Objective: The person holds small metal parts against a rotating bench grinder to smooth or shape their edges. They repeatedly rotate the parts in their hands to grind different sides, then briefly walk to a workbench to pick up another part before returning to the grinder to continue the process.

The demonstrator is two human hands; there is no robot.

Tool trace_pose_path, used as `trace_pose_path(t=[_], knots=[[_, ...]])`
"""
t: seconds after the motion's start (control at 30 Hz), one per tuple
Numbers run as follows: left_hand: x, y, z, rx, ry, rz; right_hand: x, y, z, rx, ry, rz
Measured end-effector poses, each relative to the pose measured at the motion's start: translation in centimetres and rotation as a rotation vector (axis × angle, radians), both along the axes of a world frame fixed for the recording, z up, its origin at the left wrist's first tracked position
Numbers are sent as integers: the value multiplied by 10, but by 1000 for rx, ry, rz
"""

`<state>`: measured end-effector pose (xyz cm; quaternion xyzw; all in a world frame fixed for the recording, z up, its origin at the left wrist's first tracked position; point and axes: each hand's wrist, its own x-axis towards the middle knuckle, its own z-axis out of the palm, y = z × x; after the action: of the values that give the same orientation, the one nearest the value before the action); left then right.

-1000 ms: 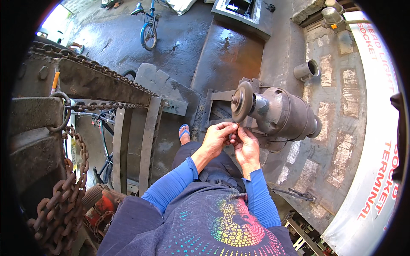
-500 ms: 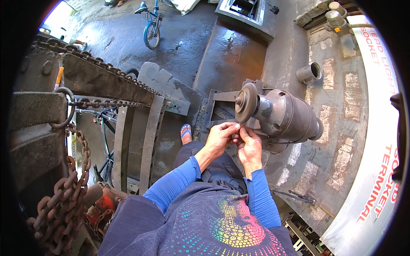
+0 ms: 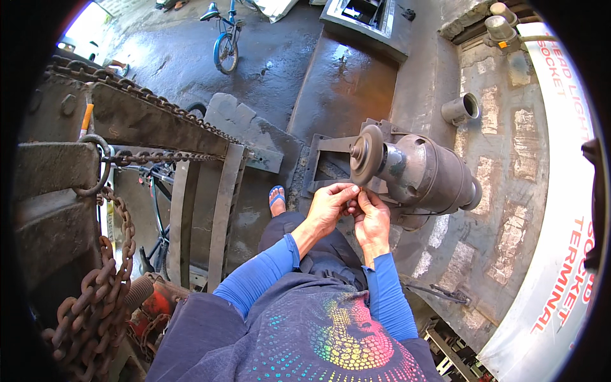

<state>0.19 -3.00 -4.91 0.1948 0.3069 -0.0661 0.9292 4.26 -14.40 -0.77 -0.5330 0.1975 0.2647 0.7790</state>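
Note:
My left hand (image 3: 331,209) and my right hand (image 3: 371,226) meet just below a grinding wheel (image 3: 365,163), thumbs and fingertips pinched close together. They grip something too small or hidden to make out, at or very near the wheel's lower rim. The wheel is mounted on the left end of a dusty, rounded motor housing (image 3: 433,175) by a short shiny shaft. Under the motor a bolted steel frame (image 3: 328,145) stands on the grimy ground.
Rusty chains (image 3: 102,286) and heavy steel beams (image 3: 57,168) fill the left, a bicycle (image 3: 162,210) behind them. A blue bicycle (image 3: 226,51) stands farther back. A metal cylinder (image 3: 457,111) and white banner (image 3: 541,204) are right. My sandalled foot (image 3: 277,201) is below the frame.
The view has shifted slightly since a second ago, so wheel and hands sit a little farther right in it. My fingers remain pinched at the same spot by the wheel's rim.

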Motion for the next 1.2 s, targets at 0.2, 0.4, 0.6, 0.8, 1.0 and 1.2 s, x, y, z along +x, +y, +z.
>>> trace_pose_path(t=[0.2,0.4,0.6,0.8,1.0,1.2], knots=[[-7,2,1,-54,-42,-21,-5,-8,-7,14,-71,51],[-1,3,-4,-64,-24,-6,1,-2,-7,-50,-60,57],[1,1,-4,-69,-18,20,5,-1,-8,-79,-62,58],[-2,0,5,-52,-19,-9,1,-1,-2,-83,-92,57],[-1,-2,-4,-51,-15,4,5,1,-7,-112,-72,57],[-3,-1,1,-67,1,1,7,3,-2,-144,-79,61]])
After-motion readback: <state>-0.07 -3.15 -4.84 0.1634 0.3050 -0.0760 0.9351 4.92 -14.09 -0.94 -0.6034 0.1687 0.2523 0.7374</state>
